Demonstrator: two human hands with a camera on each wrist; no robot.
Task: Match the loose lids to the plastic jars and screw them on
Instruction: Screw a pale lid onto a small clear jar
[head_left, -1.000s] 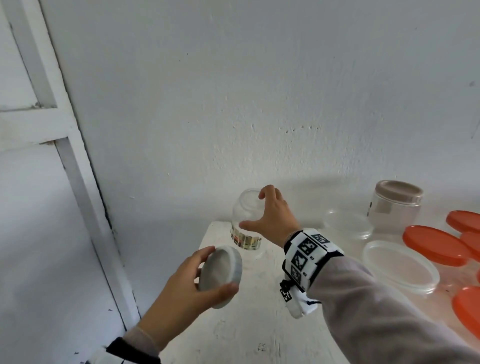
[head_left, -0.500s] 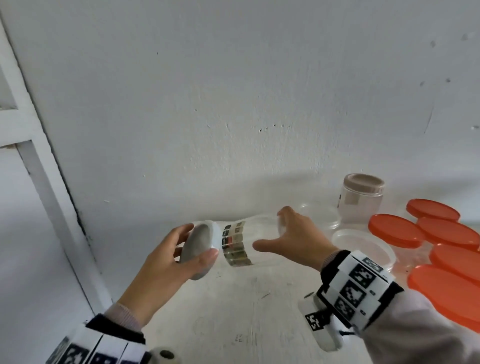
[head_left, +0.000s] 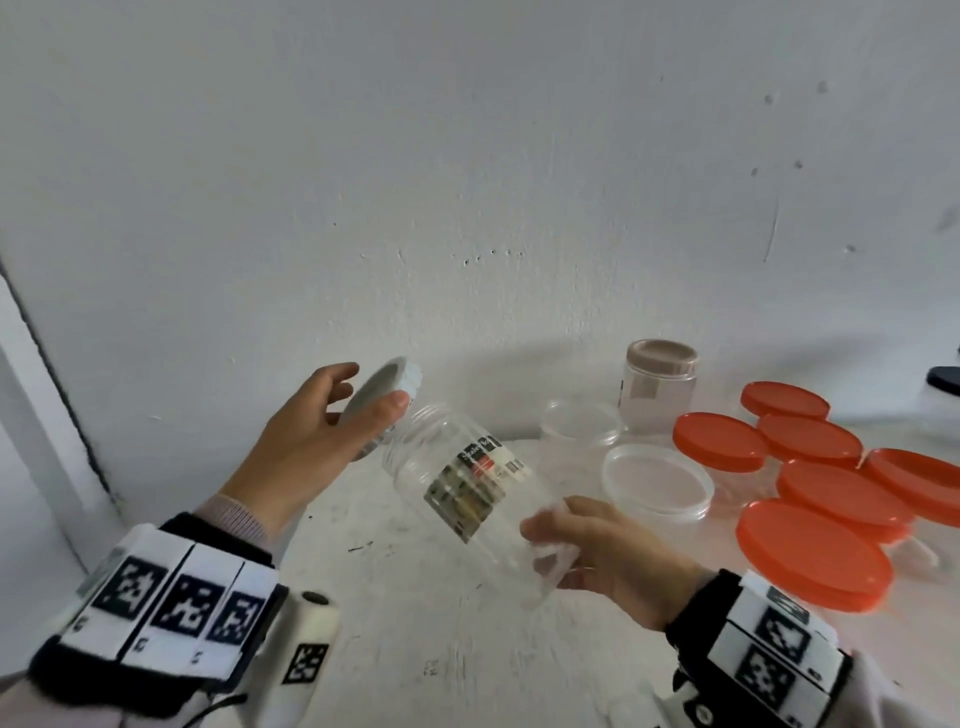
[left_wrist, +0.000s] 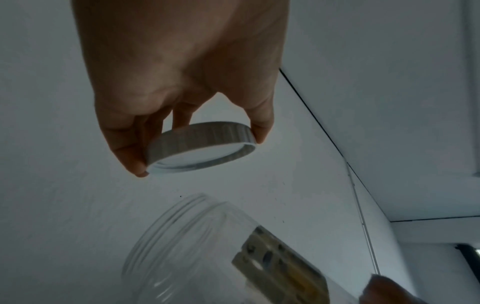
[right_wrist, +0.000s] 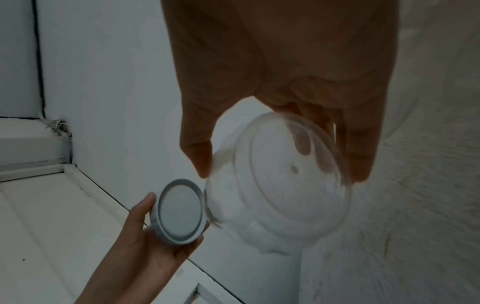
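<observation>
- Two hands carry the two parts that have to meet: the left hand (head_left: 306, 441) pinches a white lid (head_left: 387, 397) by its ribbed rim, thumb on one side and fingers on the other, and the right hand (head_left: 602, 561) grips the bottom end of a clear jar (head_left: 467, 493), fingers curled round its base.
- Both are off the white table (head_left: 415, 649), in the air between the hands.
- The jar's long axis runs aslant from the right hand's grip up and away toward the left hand, so its open threaded mouth (left_wrist: 187, 218) is the end nearest the lid.
- In the left wrist view the lid's hollow underside (left_wrist: 205, 156) faces down toward the mouth, with a clear gap between them; they do not touch.
- In the right wrist view the lid (right_wrist: 180, 211) sits just beside the jar's far end, off to the thumb side of the right hand (right_wrist: 285, 92), rather than square over the opening.
- The lid looks tilted against the plane of the mouth; I judge the coming move needs the two faces brought parallel and centred before any twist, or the thread may cross.
- The left hand is the nearer one to close that gap.
- Other jars with orange lids (head_left: 815, 551) stand well apart, beyond the right hand.
</observation>
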